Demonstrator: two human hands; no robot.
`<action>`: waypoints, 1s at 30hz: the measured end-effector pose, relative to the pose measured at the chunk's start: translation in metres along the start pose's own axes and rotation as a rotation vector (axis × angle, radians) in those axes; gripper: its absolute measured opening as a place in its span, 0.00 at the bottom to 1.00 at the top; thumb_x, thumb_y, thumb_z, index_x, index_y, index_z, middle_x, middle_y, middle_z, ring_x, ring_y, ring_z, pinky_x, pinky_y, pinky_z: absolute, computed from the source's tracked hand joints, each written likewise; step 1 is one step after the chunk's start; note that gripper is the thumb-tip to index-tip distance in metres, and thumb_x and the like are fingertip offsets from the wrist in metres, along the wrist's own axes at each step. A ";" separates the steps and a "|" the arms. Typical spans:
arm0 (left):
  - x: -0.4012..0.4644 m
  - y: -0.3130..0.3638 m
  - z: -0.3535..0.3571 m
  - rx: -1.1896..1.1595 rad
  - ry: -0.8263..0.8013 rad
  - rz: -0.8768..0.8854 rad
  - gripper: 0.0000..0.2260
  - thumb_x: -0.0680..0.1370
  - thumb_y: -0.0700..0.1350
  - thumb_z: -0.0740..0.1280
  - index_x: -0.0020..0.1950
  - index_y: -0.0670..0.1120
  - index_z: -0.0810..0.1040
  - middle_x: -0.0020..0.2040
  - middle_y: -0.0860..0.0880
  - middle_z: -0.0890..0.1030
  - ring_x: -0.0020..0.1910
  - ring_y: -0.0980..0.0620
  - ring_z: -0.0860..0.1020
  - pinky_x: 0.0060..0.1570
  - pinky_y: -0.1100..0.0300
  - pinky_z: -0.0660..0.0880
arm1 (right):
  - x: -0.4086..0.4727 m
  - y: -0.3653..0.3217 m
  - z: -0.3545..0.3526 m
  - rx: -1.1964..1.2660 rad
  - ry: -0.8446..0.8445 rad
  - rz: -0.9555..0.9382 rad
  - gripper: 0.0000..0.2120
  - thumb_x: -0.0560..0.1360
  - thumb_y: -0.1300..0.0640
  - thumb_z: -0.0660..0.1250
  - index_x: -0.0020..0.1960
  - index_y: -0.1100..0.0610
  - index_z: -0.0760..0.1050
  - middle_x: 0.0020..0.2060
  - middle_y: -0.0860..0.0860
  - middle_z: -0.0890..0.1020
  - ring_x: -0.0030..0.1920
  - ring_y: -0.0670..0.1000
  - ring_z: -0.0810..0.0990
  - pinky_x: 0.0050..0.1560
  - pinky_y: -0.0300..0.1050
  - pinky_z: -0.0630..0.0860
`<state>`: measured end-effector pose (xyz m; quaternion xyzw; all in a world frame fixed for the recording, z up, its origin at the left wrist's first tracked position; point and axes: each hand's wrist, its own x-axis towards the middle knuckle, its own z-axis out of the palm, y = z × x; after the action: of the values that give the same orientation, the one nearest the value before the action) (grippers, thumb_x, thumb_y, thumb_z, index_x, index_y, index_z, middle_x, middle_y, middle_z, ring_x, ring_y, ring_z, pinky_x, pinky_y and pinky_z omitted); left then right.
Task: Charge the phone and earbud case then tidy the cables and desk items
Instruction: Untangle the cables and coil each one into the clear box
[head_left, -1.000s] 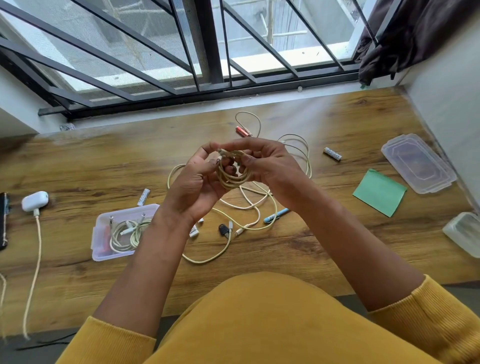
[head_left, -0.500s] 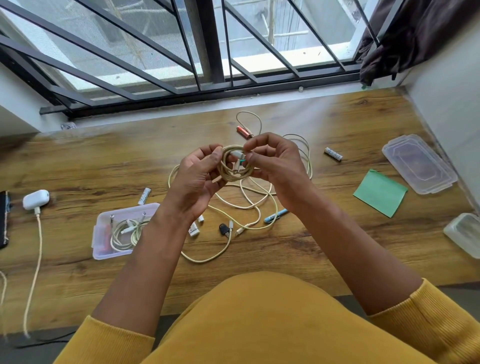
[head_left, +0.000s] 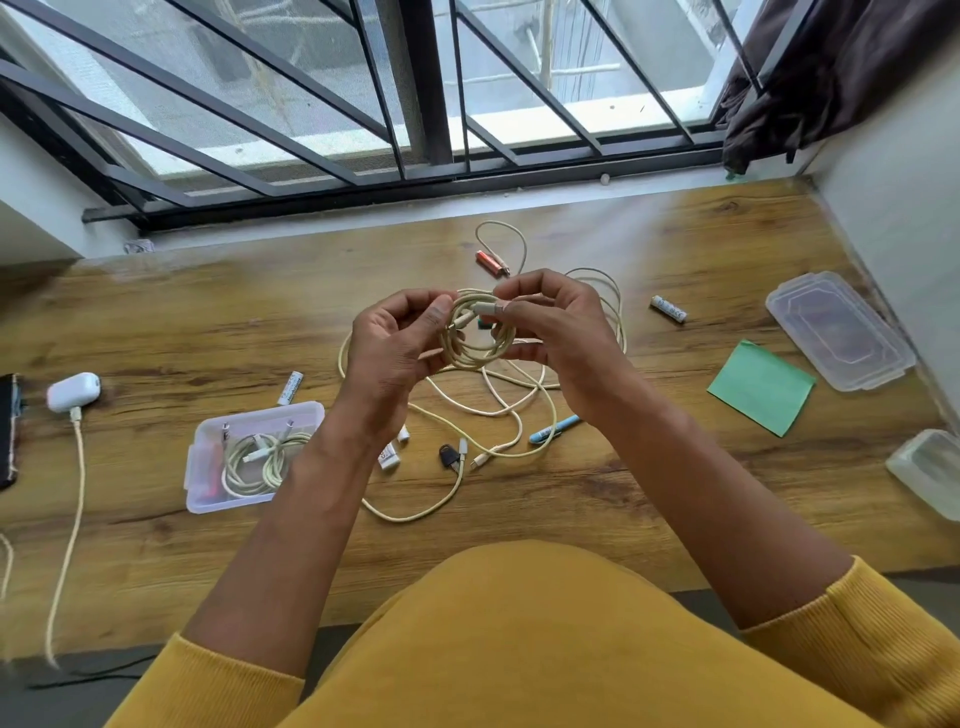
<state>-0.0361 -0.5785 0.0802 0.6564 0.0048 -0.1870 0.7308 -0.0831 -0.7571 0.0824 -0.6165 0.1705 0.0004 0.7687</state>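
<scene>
head view: both hands are holding a coiled cream cable (head_left: 475, 340) above the wooden desk (head_left: 623, 478). left hand (head_left: 395, 353) is gripping the coil's side, right hand (head_left: 556, 332) is pinching its plug end. earbud case (head_left: 72, 392) is sitting far left, plugged into a cable.

Right hand (head_left: 558, 332) now pinches plug end across cable coil (head_left: 475, 338).

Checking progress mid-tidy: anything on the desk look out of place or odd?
Nothing damaged or spilled. Still untidy: loose cables sprawl mid-desk, batteries lie scattered, and the lid sits apart from the box. Both hands hold a coil.
</scene>
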 end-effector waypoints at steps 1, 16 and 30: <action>-0.001 -0.001 -0.002 -0.002 -0.018 -0.021 0.05 0.83 0.42 0.70 0.57 0.44 0.84 0.47 0.47 0.86 0.43 0.50 0.84 0.47 0.51 0.83 | -0.001 0.000 0.000 -0.008 -0.014 0.002 0.07 0.79 0.65 0.72 0.57 0.62 0.80 0.49 0.61 0.87 0.48 0.54 0.86 0.48 0.54 0.83; -0.019 -0.008 -0.053 -0.051 -0.007 -0.133 0.12 0.85 0.33 0.63 0.65 0.37 0.82 0.56 0.37 0.87 0.49 0.45 0.87 0.47 0.50 0.86 | -0.006 0.014 0.028 -0.030 -0.124 0.134 0.08 0.80 0.70 0.68 0.58 0.67 0.81 0.48 0.62 0.86 0.46 0.56 0.86 0.54 0.53 0.86; -0.056 -0.021 -0.151 0.126 0.299 -0.022 0.07 0.81 0.35 0.72 0.58 0.40 0.86 0.48 0.43 0.89 0.42 0.46 0.88 0.41 0.54 0.86 | -0.003 0.047 0.125 -0.136 -0.208 0.181 0.10 0.77 0.70 0.73 0.58 0.68 0.82 0.48 0.65 0.85 0.46 0.58 0.86 0.51 0.53 0.86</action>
<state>-0.0577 -0.4201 0.0536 0.7213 0.1088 -0.0951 0.6774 -0.0629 -0.6272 0.0615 -0.6457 0.1443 0.1452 0.7357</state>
